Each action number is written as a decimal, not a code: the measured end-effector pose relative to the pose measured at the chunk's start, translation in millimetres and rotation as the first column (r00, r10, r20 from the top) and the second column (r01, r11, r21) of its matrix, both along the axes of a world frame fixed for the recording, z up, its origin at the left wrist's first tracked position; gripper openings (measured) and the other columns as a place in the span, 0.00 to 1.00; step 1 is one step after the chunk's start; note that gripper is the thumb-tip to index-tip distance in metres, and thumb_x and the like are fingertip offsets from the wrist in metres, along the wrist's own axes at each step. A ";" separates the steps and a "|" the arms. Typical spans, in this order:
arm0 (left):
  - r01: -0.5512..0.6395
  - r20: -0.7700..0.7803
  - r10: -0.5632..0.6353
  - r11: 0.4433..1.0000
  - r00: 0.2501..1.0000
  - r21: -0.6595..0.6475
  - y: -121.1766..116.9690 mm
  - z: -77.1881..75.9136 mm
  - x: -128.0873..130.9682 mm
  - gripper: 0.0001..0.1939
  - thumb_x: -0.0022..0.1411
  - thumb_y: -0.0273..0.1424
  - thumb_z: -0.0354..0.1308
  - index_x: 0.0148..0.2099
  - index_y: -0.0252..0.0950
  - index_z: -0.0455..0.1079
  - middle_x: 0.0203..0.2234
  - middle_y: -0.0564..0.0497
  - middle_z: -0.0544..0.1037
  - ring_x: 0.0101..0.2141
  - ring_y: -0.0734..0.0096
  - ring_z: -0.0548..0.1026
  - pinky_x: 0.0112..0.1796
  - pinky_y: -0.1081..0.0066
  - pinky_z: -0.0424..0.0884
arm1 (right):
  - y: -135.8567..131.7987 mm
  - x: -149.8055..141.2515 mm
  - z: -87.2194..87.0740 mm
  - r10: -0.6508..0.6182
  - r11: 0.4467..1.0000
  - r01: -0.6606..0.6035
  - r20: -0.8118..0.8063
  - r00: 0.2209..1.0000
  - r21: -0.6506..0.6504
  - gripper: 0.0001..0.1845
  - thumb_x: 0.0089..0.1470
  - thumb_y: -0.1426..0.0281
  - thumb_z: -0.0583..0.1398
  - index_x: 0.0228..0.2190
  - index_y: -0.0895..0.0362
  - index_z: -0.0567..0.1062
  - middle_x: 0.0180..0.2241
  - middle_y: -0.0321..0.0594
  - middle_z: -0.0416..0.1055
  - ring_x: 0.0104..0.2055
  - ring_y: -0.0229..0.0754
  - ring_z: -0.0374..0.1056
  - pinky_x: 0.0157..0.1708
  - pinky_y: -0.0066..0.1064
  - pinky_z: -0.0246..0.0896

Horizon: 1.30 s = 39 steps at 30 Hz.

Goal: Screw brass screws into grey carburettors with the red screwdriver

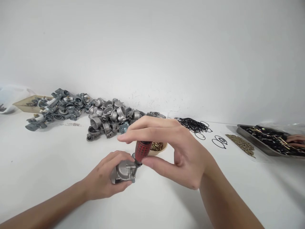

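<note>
My left hand (107,176) is wrapped around a small grey metal carburetor (125,170), gripping it by its sides on the white table. Its rounded bowl side faces up. A screwdriver (143,151) with a red and black handle stands nearly upright at the carburetor's right corner. My right hand (190,152) holds that handle between the thumb, low down, and the fingers over its top. The screwdriver's tip and whatever it meets are hidden. Just behind the handle sits a cream bowl (156,153) of brass-coloured screws (157,146), partly covered by my right hand.
Heaped metal carburetor parts (114,114) and darker grey carburetor bodies (69,103) lie against the wall. Rightward are black rubber rings (194,124), small brass pieces (241,144) and a metal tray (267,149) of black parts, with another person's hand (296,139) over it.
</note>
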<state>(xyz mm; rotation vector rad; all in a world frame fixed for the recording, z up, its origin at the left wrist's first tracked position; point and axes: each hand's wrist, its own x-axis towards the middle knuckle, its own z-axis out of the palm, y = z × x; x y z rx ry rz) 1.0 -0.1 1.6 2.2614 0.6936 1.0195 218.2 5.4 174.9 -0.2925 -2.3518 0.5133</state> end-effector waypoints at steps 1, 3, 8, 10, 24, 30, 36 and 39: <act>-0.002 -0.002 0.002 1.000 1.000 0.000 -0.1 -0.2 -0.2 0.26 0.64 0.29 0.64 0.62 0.46 0.62 0.57 0.46 0.76 0.56 0.53 0.75 0.55 0.55 0.73 | 0.6 0.5 0.1 0.022 1.000 -0.022 0.009 1.000 -0.005 0.19 0.64 0.80 0.58 0.55 0.65 0.76 0.44 0.46 0.77 0.37 0.34 0.75 0.40 0.27 0.75; -0.008 -0.005 0.008 1.000 1.000 0.006 -0.2 -1.2 -0.7 0.27 0.64 0.29 0.64 0.62 0.47 0.62 0.57 0.47 0.76 0.55 0.53 0.75 0.55 0.55 0.73 | 3.0 0.8 -1.1 0.023 1.000 -0.023 0.006 1.000 0.008 0.17 0.65 0.80 0.58 0.53 0.63 0.77 0.39 0.43 0.79 0.37 0.33 0.74 0.40 0.27 0.75; 0.010 0.002 -0.010 1.000 1.000 0.000 -0.1 -2.1 -0.7 0.28 0.64 0.28 0.64 0.63 0.46 0.62 0.55 0.47 0.76 0.55 0.53 0.75 0.54 0.56 0.74 | 6.3 -0.6 -6.4 -0.085 0.987 0.095 -0.076 0.993 0.130 0.11 0.58 0.69 0.71 0.42 0.59 0.82 0.30 0.33 0.72 0.28 0.28 0.70 0.32 0.20 0.70; 0.009 0.005 -0.009 1.000 1.000 -0.011 -0.3 -0.7 -0.1 0.27 0.64 0.28 0.64 0.62 0.46 0.63 0.55 0.46 0.76 0.55 0.53 0.75 0.55 0.55 0.73 | 3.3 -0.3 -4.9 -0.088 0.989 0.094 -0.051 0.995 0.118 0.11 0.60 0.70 0.68 0.45 0.59 0.81 0.33 0.36 0.75 0.30 0.30 0.72 0.33 0.22 0.72; -0.007 0.000 0.007 1.000 1.000 0.007 -1.1 -0.1 -1.1 0.27 0.65 0.31 0.64 0.63 0.44 0.64 0.56 0.45 0.77 0.56 0.51 0.76 0.54 0.55 0.76 | -2.3 1.1 0.1 -0.048 0.997 0.047 0.014 0.999 0.054 0.14 0.65 0.75 0.61 0.50 0.58 0.80 0.37 0.40 0.80 0.35 0.33 0.74 0.39 0.27 0.75; -0.039 -0.024 0.039 0.999 0.999 0.032 -0.2 -4.7 -3.2 0.28 0.66 0.35 0.65 0.65 0.46 0.63 0.58 0.44 0.77 0.58 0.48 0.75 0.56 0.51 0.74 | -1.2 4.8 5.9 0.067 0.997 -0.066 0.033 0.997 -0.032 0.17 0.66 0.79 0.57 0.53 0.62 0.77 0.37 0.41 0.80 0.38 0.34 0.76 0.42 0.28 0.76; -0.037 0.003 0.037 0.998 0.999 0.046 1.3 -4.4 -1.6 0.26 0.66 0.38 0.66 0.64 0.44 0.64 0.55 0.44 0.78 0.53 0.51 0.78 0.53 0.54 0.76 | 2.4 1.9 -0.5 -0.065 0.997 0.064 0.012 0.998 0.050 0.10 0.64 0.71 0.66 0.47 0.58 0.80 0.37 0.40 0.80 0.35 0.34 0.76 0.38 0.26 0.75; -0.028 0.012 0.028 0.998 1.000 0.056 1.8 -4.0 -1.3 0.25 0.67 0.38 0.65 0.63 0.45 0.64 0.55 0.45 0.79 0.53 0.52 0.78 0.52 0.55 0.76 | 2.0 1.5 -0.7 -0.045 0.998 0.045 -0.006 0.999 0.033 0.11 0.65 0.75 0.63 0.49 0.59 0.80 0.40 0.43 0.80 0.35 0.34 0.76 0.38 0.27 0.76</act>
